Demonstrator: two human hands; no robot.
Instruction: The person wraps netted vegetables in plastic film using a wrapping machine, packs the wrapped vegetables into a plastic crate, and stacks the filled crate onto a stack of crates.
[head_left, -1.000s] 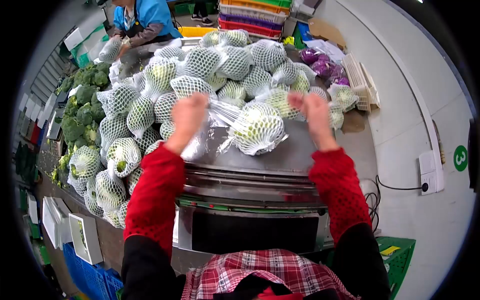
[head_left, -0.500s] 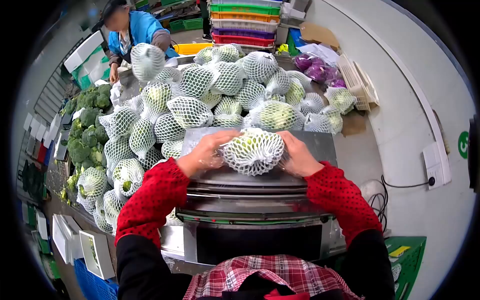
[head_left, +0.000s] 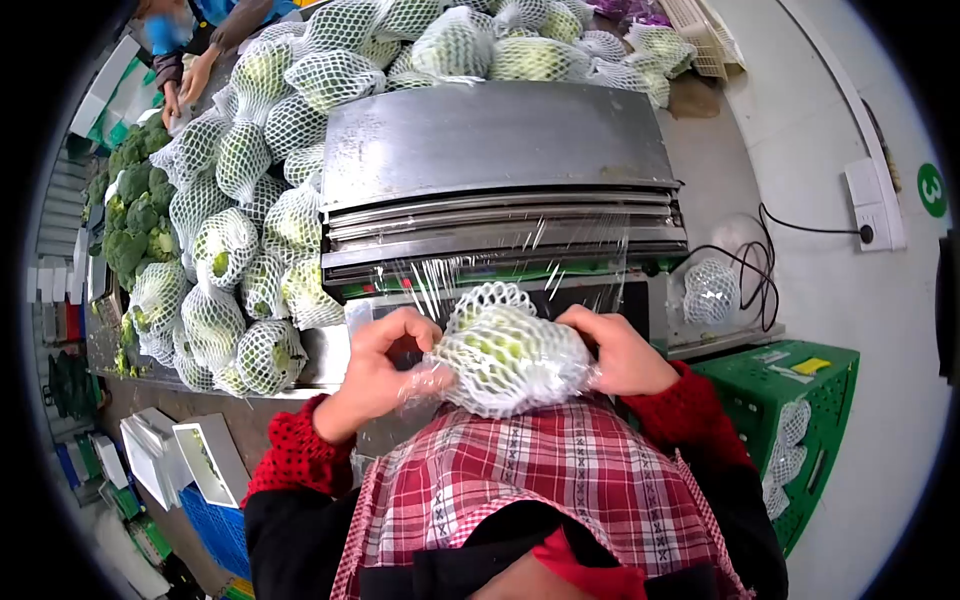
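Close to the red checked apron, a pale green vegetable in white foam netting [head_left: 505, 355] sits between my hands with clear film around it. My left hand [head_left: 385, 370] is closed on its left side, thumb and fingers pinching the film. On the right side my right hand [head_left: 620, 350] grips it the same way. Clear film stretches from the vegetable up to the metal wrapping machine [head_left: 490, 140], whose rollers lie just beyond my hands.
Netted vegetables [head_left: 245, 160] are piled left of and behind the machine, beside broccoli [head_left: 135, 215]. A co-worker's hands [head_left: 190, 85] are at the upper left. A green crate [head_left: 780, 400] stands at the right, near a black cable [head_left: 765, 270].
The netted vegetable has moved from the machine's top toward my body, with both hands on it. Film now stretches behind it. The view has tilted down.
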